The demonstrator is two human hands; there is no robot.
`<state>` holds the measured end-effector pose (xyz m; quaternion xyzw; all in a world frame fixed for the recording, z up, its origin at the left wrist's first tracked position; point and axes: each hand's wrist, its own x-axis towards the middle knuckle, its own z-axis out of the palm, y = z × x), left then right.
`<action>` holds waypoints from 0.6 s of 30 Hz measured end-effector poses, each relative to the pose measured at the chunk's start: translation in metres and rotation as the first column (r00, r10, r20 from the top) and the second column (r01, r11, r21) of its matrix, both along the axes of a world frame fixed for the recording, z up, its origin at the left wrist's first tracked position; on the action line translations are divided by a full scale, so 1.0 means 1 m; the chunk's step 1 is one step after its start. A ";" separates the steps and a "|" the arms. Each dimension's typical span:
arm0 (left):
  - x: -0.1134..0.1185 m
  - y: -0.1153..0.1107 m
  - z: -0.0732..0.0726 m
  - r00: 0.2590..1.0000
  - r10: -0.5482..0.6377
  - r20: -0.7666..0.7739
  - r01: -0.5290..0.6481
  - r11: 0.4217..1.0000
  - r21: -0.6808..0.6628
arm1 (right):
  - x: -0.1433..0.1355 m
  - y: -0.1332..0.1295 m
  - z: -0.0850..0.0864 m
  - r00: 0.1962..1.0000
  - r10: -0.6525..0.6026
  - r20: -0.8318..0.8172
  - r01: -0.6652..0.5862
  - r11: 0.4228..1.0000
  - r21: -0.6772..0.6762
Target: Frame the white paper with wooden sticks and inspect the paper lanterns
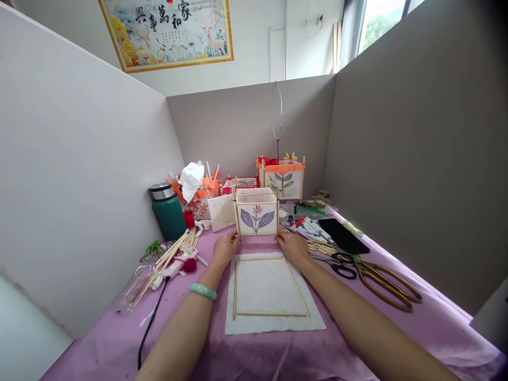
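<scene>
A small box lantern (257, 218) with a stick frame and a purple flower design stands upright at the middle of the table. My left hand (226, 247) pinches its lower left corner, and my right hand (291, 246) has its fingers closed at the lower right corner. In front of the lantern, between my forearms, a white sheet (270, 288) lies flat. Thin sticks (272, 314) form a four-sided outline on it. A pale green bangle (202, 291) circles my left wrist.
At left are a green bottle (169, 214), loose sticks (166, 254) and a pink glue gun (180, 260) with a black cord. At right lie markers (313, 230), a black phone (343, 236) and gold-handled scissors (383, 280). Behind stands a larger lantern (283, 182); grey partitions surround the table.
</scene>
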<state>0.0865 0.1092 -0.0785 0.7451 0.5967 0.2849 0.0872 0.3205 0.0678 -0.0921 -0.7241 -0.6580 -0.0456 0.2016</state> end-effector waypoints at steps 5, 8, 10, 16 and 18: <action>0.001 0.001 0.001 1.000 0.021 0.007 -0.021 1.000 0.001 | 0.000 0.000 -0.001 1.000 0.006 -0.005 -0.006 1.000 -0.005; 0.001 0.001 0.002 0.999 0.033 0.014 -0.034 0.999 0.011 | 0.001 0.000 -0.001 1.000 0.002 -0.008 -0.002 1.000 0.000; 0.001 0.001 0.002 1.000 0.025 0.015 -0.025 0.999 0.020 | 0.002 0.000 0.000 1.000 0.009 -0.004 -0.009 1.000 0.001; 0.003 0.002 0.004 1.000 0.023 0.009 -0.023 0.999 0.035 | 0.000 0.003 -0.001 1.000 0.022 0.009 -0.022 1.000 0.005; 0.004 0.002 0.004 0.999 0.037 0.013 -0.037 0.999 0.036 | 0.000 0.004 -0.002 1.000 0.022 0.011 -0.022 1.000 0.007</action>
